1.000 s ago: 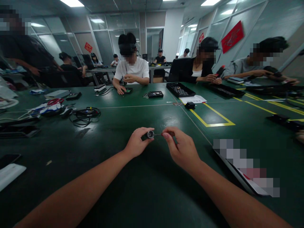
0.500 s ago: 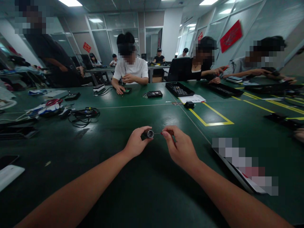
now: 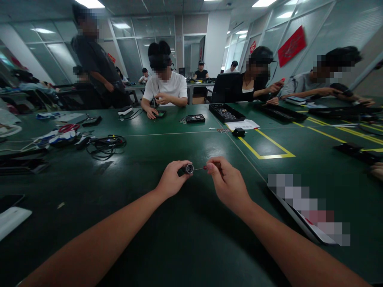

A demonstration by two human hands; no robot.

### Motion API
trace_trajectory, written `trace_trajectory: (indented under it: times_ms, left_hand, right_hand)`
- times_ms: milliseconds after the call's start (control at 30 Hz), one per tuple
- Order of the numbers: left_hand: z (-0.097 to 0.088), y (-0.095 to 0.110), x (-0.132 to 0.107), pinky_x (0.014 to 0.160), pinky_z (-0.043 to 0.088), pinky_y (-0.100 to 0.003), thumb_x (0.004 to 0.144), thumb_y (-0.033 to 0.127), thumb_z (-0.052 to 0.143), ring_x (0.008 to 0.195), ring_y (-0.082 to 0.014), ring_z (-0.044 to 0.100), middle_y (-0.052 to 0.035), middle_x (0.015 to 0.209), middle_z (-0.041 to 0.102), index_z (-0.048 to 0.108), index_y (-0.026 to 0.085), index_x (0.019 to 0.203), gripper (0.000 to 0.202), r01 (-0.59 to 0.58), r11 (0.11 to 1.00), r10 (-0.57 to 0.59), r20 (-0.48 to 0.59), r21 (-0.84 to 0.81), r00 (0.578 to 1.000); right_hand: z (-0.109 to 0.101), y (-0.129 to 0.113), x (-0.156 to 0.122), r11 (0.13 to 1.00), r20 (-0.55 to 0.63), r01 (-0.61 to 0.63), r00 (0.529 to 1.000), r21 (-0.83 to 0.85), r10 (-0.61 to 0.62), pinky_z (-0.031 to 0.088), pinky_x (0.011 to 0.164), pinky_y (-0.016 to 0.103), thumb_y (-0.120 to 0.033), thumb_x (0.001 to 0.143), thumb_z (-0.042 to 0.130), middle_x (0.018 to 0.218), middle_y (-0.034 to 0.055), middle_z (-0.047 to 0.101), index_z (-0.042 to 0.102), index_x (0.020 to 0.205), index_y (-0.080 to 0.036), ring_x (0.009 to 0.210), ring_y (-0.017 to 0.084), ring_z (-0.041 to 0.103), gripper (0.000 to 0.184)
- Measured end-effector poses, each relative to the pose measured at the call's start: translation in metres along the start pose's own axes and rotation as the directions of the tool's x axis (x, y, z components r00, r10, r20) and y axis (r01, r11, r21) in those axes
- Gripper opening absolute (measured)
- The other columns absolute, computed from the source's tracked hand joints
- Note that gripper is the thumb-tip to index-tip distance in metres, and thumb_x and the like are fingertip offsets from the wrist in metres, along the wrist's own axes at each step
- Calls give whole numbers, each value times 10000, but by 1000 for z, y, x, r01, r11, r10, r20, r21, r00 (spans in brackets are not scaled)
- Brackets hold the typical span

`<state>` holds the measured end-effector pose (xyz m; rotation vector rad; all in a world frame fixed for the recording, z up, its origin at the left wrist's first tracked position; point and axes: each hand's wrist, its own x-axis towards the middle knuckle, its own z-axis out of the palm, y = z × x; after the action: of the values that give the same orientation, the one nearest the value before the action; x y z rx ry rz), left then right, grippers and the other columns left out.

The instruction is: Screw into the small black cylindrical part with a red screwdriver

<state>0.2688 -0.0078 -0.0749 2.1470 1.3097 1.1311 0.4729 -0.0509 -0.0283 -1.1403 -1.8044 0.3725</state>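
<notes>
My left hand [image 3: 172,180] is closed around a small dark cylinder with a silver end [image 3: 188,169], held just above the green table [image 3: 167,239]. My right hand [image 3: 228,184] pinches the red handle of a thin screwdriver [image 3: 209,167]. Its metal tip points left and reaches the silver end of the cylinder. Both hands hover close together at the table's middle.
A tangle of black cables [image 3: 104,145] lies to the left, a white object [image 3: 13,220] at the near left edge. A black tray [image 3: 226,113], a paper sheet [image 3: 243,124] and yellow tape lines [image 3: 269,149] are ahead right. Several people sit across the table; one stands at the far left.
My hands have barely moved; the right hand's grip shifted slightly, showing more of the red handle. The standing person at the back left has walked rightward.
</notes>
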Motion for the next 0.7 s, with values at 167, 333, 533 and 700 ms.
trace_trajectory:
  times_ms: [167,333,533,700]
  left_hand:
    - [1,-2,0,995,493,-441,815,119,771,1064,-241,669,-52,1116,744,715,228,1138,345,3,1000,-3,-12,-13,1000]
    - [1,-1,0,1020,482,-462,825,137,766,1086,-251,665,-56,1137,743,715,235,1146,339,9,1000,-9,-5,1,1000]
    - [2,-4,0,1009,488,-450,830,139,762,1106,-251,661,-60,1171,738,714,239,1162,351,22,1000,-23,-28,-17,999]
    - [1,-2,0,1023,482,-463,837,153,761,1113,-251,660,-62,1170,738,714,238,1168,345,12,1000,-13,-22,-20,1000]
  right_hand:
    - [1,0,1,1000,6,1,1000,11,-1,447,654,283,-303,1016,495,800,18,690,630,984,-210,707,173,656,168]
    - [1,1,0,996,-9,-79,997,46,80,430,613,275,-339,1027,484,754,4,670,629,968,-212,661,163,635,202]
    - [-3,-3,-3,999,-85,-15,996,34,18,448,654,282,-348,1036,479,793,13,683,625,984,-214,698,168,647,205]
    - [-3,-5,-1,1000,-31,14,999,-1,-14,463,654,289,-317,1022,485,819,29,704,628,987,-214,713,180,664,180]
